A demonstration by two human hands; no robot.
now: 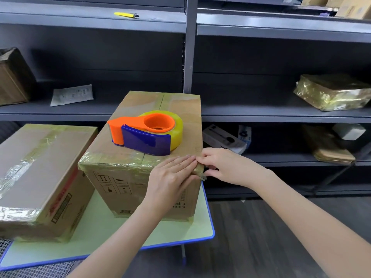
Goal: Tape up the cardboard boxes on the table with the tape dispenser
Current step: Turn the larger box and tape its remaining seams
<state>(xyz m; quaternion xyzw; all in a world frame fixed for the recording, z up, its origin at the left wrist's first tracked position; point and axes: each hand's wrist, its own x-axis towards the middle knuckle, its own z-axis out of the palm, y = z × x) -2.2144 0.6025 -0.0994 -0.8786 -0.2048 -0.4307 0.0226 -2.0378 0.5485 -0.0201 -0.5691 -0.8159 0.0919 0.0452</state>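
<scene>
A tall cardboard box (124, 187) stands on the green table (152, 233), with clear tape along its top seam and front edge. The orange and blue tape dispenser (146, 133) with a yellowish roll lies on the box top, held by no hand. My left hand (170, 177) lies flat with spread fingers on the box's front face near its upper right corner. My right hand (218, 165) pinches the tape end at that same corner, fingers closed on it. A second, flatter taped box (40, 177) lies at the left on the table.
Grey metal shelves stand behind the table, holding a yellow cutter (126, 15), a paper sheet (72, 95), a wrapped parcel (331, 91) and several small boxes. The table's blue edge ends just right of the tall box; dark floor lies beyond.
</scene>
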